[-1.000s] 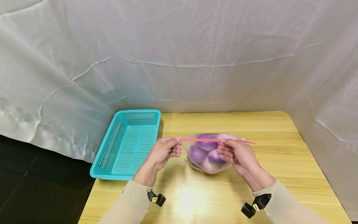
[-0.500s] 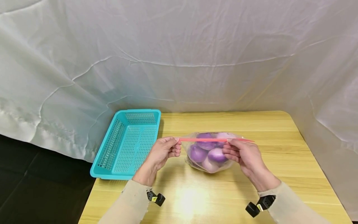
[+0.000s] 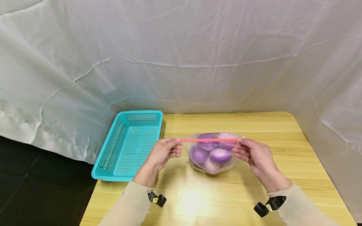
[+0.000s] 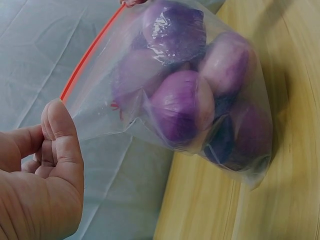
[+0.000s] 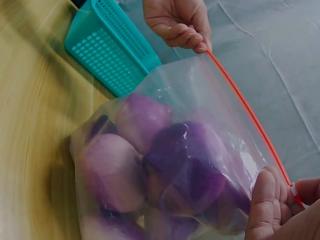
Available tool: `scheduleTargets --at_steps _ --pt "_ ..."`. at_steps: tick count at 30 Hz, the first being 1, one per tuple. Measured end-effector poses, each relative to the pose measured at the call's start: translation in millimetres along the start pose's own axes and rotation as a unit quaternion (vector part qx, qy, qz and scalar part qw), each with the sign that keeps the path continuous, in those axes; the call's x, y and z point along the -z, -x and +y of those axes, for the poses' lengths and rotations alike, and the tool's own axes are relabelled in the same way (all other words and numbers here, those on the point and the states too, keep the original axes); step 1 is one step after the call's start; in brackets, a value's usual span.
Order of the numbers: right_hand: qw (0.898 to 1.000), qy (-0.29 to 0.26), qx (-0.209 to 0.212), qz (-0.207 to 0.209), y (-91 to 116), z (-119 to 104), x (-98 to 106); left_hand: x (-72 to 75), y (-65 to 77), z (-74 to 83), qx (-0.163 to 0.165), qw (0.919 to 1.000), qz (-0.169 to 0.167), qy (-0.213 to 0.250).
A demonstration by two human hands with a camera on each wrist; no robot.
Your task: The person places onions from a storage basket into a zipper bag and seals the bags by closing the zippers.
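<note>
A clear plastic zip bag (image 3: 186, 147) full of purple onions (image 3: 220, 155) is held up by its red zip strip (image 3: 207, 140) over the table. My left hand (image 3: 164, 153) pinches the strip's left end between thumb and forefinger. Toward the other end, my right hand (image 3: 255, 155) pinches the strip at a small white slider (image 5: 293, 189), with a short red end showing past its fingers. The strip is stretched nearly straight between both hands. In the left wrist view, several onions (image 4: 182, 107) press against the plastic below the strip.
A turquoise perforated basket (image 3: 135, 147) with nothing in it stands at the table's left side. The wooden table (image 3: 271, 128) ends at a grey-white cloth (image 3: 198, 78) behind. Dark floor (image 3: 42, 185) shows at the lower left.
My right hand has slid rightward along the red strip, uncovering more of it and of the onions. My left hand stays almost in place at the left end.
</note>
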State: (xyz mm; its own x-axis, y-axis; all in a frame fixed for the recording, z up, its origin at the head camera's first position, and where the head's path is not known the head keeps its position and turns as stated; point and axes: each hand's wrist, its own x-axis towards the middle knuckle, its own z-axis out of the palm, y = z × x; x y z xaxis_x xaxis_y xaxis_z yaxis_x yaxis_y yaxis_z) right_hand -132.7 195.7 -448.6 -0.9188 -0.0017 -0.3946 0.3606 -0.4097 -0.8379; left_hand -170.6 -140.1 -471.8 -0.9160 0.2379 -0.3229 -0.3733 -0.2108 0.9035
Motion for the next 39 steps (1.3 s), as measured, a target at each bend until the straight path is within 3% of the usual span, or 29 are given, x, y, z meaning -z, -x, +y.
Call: scheduleTargets --at_steps 11,18,23,28,31,34,39 --pt "1.0 -0.025 -0.006 0.016 -3 -7 21 4.4 0.4 0.9 -0.003 1.0 0.006 0.0" --pt "0.999 -0.034 -0.01 0.026 -3 -11 22 2.7 -1.2 2.5 -0.006 1.0 0.006 -0.002" --pt "0.999 -0.033 -0.002 0.034 -17 -26 15 -0.6 -13.6 14.8 -0.011 0.9997 0.017 -0.016" --pt "0.998 -0.039 0.034 0.041 -36 -42 7 -8.0 -32.9 34.3 -0.042 0.9977 0.037 -0.038" --pt "0.997 -0.029 0.052 0.042 -43 -43 7 -9.8 -39.8 37.6 -0.049 0.9959 0.052 -0.056" --pt "0.998 0.003 0.047 0.04 -45 -34 14 -5.5 -38.6 26.1 -0.036 0.9948 0.055 -0.078" --pt "0.996 0.077 0.004 0.044 -36 8 40 7.1 -21.2 -22.0 0.001 0.9938 0.031 -0.107"
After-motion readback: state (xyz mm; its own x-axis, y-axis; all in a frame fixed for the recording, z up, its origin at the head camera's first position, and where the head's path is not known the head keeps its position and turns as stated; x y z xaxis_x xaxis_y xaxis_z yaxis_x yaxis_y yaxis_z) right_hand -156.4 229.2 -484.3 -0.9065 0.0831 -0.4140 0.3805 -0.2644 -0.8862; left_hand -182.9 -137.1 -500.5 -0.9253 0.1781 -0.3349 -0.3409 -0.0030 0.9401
